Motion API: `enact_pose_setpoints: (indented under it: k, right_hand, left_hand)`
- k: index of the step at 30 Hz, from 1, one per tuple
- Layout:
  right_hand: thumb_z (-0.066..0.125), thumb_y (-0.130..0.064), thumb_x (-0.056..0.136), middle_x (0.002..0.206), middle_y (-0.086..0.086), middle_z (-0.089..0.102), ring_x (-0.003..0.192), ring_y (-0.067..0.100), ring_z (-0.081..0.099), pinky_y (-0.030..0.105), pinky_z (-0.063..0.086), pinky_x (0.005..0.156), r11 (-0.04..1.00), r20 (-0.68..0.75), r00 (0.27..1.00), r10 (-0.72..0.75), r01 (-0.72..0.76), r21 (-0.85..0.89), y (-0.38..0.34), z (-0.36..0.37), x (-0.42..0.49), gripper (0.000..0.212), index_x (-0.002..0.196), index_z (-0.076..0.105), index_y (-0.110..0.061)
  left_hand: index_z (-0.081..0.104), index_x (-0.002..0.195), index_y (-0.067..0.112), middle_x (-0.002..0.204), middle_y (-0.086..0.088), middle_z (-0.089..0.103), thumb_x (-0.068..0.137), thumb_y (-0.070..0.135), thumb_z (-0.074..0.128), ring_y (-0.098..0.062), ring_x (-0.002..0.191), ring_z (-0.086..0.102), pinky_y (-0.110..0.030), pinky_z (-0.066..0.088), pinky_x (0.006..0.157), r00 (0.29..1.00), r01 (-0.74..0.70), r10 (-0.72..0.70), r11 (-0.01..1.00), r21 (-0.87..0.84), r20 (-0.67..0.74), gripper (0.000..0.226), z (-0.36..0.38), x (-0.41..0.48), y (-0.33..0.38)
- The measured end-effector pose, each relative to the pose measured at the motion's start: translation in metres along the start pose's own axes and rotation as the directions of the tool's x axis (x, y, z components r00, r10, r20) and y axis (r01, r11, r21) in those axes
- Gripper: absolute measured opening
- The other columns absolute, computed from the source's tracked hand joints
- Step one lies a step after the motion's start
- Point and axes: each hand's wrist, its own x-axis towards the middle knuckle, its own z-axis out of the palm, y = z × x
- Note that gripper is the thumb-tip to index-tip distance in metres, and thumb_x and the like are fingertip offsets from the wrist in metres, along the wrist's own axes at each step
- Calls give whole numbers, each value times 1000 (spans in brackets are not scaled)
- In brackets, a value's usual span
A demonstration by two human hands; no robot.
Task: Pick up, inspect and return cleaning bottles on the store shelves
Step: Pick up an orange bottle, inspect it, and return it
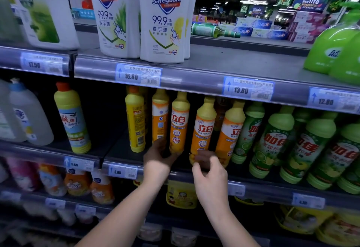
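Observation:
Several orange-and-yellow dish soap bottles stand in a row on the middle shelf (124, 159). My left hand (158, 157) wraps around the base of one orange bottle (179, 124), which stands upright at the shelf's front. My right hand (210, 176) hovers with fingers apart just in front of the foot of the neighbouring orange bottle (204, 128), fingertips close to it but not clearly gripping. Another orange bottle (231, 130) leans to its right.
Green lemon detergent bottles (272, 141) crowd the shelf to the right. A yellow bottle (135, 122) and a green-capped bottle (73, 122) stand left. White Safeguard hand-soap bottles (163, 19) sit on the upper shelf, price tags (137, 75) along its edge. Lower shelves hold more bottles.

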Motion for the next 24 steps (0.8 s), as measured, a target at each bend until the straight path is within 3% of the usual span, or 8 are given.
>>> enact_pose_setpoints:
  k: [2,5,7,12,18,21,22,24]
  right_hand:
    - [68,-9,96,98,-3,71,87,8,69,29,61,78,1000,0,1000,-1,1,4,0,0,0,19,94,63,-27]
    - [69,-7,95,93,-4,72,84,-1,69,14,55,67,1000,2,1000,12,-12,18,4,-2,-1,21,92,62,-27]
    - [68,-6,95,95,-3,73,83,0,70,13,54,67,999,4,1000,21,-21,38,8,-4,0,22,94,63,-27]
    - [68,-8,96,97,-2,73,89,19,74,42,64,80,998,0,999,42,-42,53,14,-8,0,24,96,61,-31]
    - [69,-11,96,87,-3,75,85,22,76,54,64,80,994,21,998,56,-58,92,8,-12,8,22,91,65,-32]
    - [72,-23,97,88,-8,78,85,15,77,54,64,84,990,85,996,18,-30,141,-10,-10,16,5,98,70,-28]
    - [74,-34,96,94,-8,79,94,13,76,50,63,89,988,130,991,-4,-16,156,-20,-8,18,14,107,71,-26]
    - [73,-58,85,114,-8,78,109,6,73,35,62,94,976,263,963,-53,-6,216,-37,-4,19,57,130,66,-24]
  left_hand:
    - [65,135,17,128,0,74,80,22,91,-18,115,70,-32,54,97,1000,1,-3,997,78,24,62,9,10,3]
    - [65,137,18,128,-3,75,78,27,92,-23,116,71,-35,55,98,1000,14,-15,990,143,0,66,19,22,9]
    - [66,135,17,126,-4,76,78,28,92,-24,115,71,-35,54,97,1000,23,-20,989,147,-22,64,24,27,10]
    - [68,130,18,122,-4,76,77,27,93,-21,106,70,-32,52,90,998,40,-32,991,127,-63,59,24,25,11]
    - [69,127,22,116,2,78,77,22,93,-18,106,74,-33,59,89,999,46,-46,999,-27,4,56,-7,-6,24]
    - [71,121,29,105,11,81,76,24,93,-7,99,76,-34,62,87,998,5,-3,1000,-30,68,49,-37,-38,33]
    - [72,117,32,103,13,81,77,26,93,-4,96,75,-34,62,86,994,-2,5,999,-32,111,46,-48,-49,35]
    - [72,115,39,107,18,79,76,34,92,-1,98,74,-29,59,86,979,-21,23,1000,-16,201,45,-71,-73,38]
